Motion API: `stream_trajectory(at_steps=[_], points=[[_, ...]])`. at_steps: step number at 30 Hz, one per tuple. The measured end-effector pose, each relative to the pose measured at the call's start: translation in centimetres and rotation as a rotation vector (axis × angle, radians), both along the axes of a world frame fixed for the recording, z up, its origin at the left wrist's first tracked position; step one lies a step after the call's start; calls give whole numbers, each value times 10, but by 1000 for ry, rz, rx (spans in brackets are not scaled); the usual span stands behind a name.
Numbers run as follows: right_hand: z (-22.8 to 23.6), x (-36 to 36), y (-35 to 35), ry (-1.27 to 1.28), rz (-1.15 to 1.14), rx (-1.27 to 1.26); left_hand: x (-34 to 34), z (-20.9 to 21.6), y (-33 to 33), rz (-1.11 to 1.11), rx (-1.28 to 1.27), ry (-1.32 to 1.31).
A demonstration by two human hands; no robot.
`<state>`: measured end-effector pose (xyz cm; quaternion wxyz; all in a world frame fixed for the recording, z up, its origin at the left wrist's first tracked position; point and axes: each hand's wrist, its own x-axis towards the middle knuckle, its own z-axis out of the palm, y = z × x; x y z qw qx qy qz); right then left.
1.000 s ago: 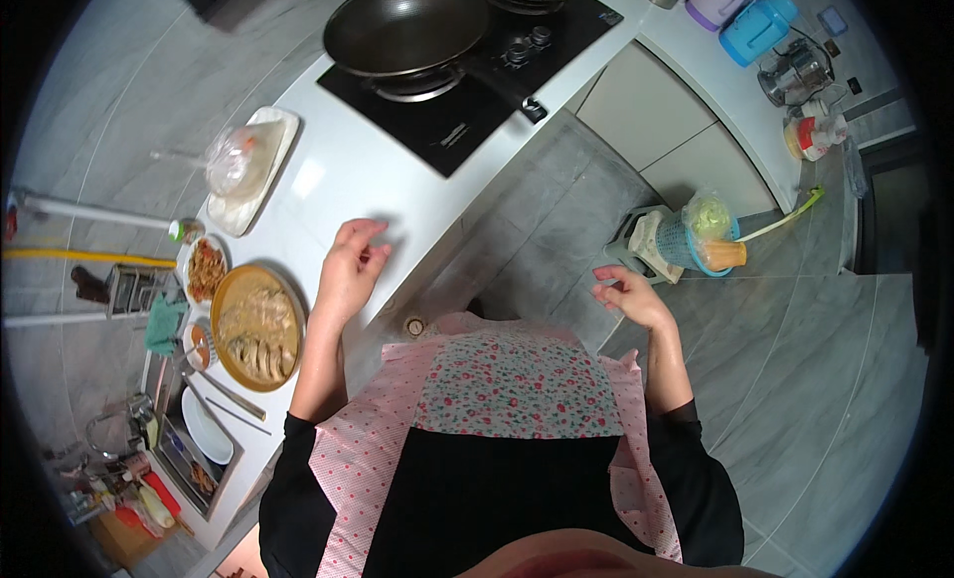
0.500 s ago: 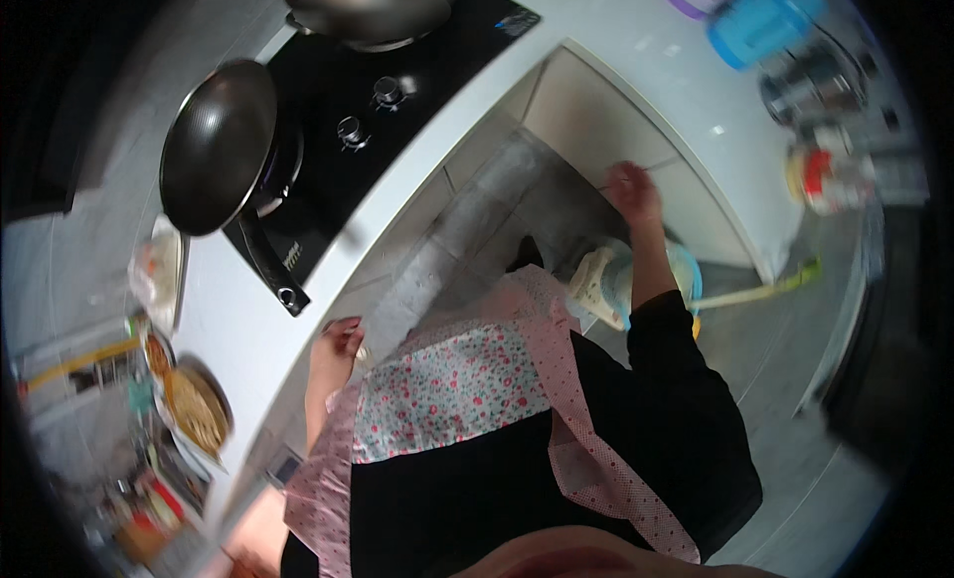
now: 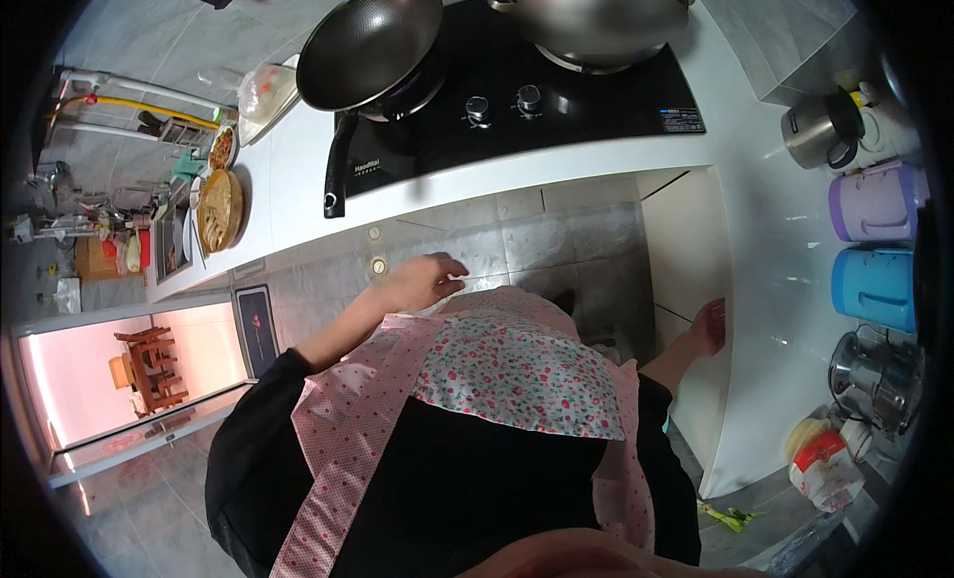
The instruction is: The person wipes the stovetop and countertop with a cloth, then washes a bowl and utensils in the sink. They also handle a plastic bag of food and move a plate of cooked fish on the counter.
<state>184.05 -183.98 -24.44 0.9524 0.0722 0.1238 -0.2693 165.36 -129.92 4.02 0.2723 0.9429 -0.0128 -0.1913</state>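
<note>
In front of my apron [image 3: 527, 379], my left hand [image 3: 427, 282] hangs over the floor below the counter's front edge, its fingers loosely bent and apart. Nothing shows in it. My right hand [image 3: 709, 327] is low at the right, beside the white side panel under the counter; its fingers are loosely bent and it appears to hold nothing. Whether it touches the panel I cannot tell. Ahead, a dark frying pan [image 3: 373, 46] stands tilted on the left of the black cooktop [image 3: 527, 131], handle toward me. A wide metal wok [image 3: 596, 21] sits on the right burner.
Left on the counter are a bagged item [image 3: 266, 96], a dish of food [image 3: 223, 148], a round yellowish bowl [image 3: 219, 210] and a sink [image 3: 174, 250]. Along the right counter stand a steel kettle [image 3: 820, 131], purple [image 3: 879, 202] and blue [image 3: 874, 288] containers, and a red-labelled bag [image 3: 825, 469].
My view has turned left, bringing the doorway and more of the cooktop into sight. My left hand has come forward from beside the counter; my right hand is now beside the side panel.
</note>
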Motion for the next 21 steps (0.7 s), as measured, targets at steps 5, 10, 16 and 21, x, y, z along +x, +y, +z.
stream_trajectory(at_steps=[5,10,16,21], points=[[-5,-41,19,99,95,-366,18,-33,-10,-264,-43,-55],[11,-96,102,38,329,-331,66,-84,-29,-417,-15,-110],[44,-123,213,97,465,-322,159,-134,-120,-177,-325,93],[36,-116,300,10,681,-446,188,-149,-206,-61,-183,228]])
